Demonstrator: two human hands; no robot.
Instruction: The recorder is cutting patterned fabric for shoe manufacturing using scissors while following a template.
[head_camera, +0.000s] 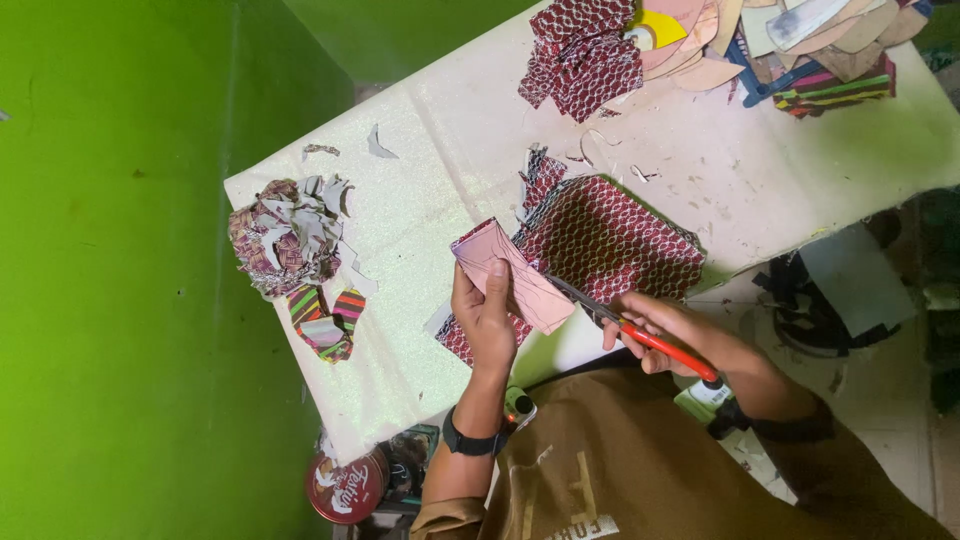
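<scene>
The left hand (487, 315) is closed around a folded pink piece (510, 275) with a patterned red underside, the thumb pressed flat on its pink face; the piece is held up over the near edge of the tabletop (440, 190). The right hand (665, 335) is clamped on the red handles of a pair of scissors (625, 325); the dark blades point toward the left hand and meet the lower edge of the pink piece, though whether they are biting into it or only touching cannot be told. The two hands are near each other but apart, with the scissors between them.

Just behind the pink piece lies a stack of red patterned fabric (615, 245), flat on the tabletop; a second bundle of the same fabric (585, 55) sits at the far edge, beside a heap of beige and pink cut shapes (790, 35). To the left, near the corner, is a pile of offcuts (285, 235); just beside it lie a few striped scraps (328, 322); small loose bits are scattered over the white surface. A dark watch (468, 440) is on the left wrist; a round red tin (348, 490) stands below the tabletop's edge, against the green wall (120, 300).
</scene>
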